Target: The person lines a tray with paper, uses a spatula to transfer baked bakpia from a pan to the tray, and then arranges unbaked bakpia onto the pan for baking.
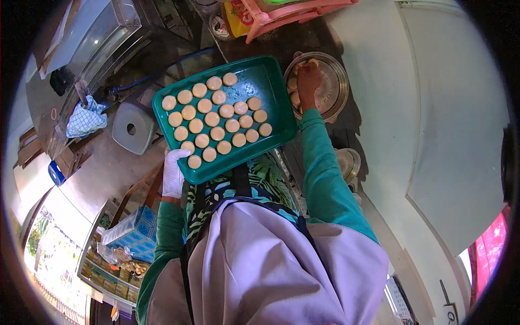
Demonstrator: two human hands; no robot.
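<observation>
My left hand (174, 172), in a white glove, grips the near left corner of a green plastic tray (280, 132). Rows of small round pale dough pieces (211, 118) lie on the tray, more of them towards its left side. Beyond the tray's right edge, my bare right hand (310, 81) reaches into a round metal pan (335, 93). Several pale round pieces (294, 97) sit along the pan's left side, and another shows at my fingertips. My right fingers are bent, and whether they grip that piece is hard to tell.
A pink plastic rack (284, 18) stands at the top beside a yellow packet (239, 18). Below the pan is a smaller metal vessel (347, 162). A grey plastic stool (134, 128) and a checked cloth (86, 118) are at the left. A pale wall (390, 101) borders the right.
</observation>
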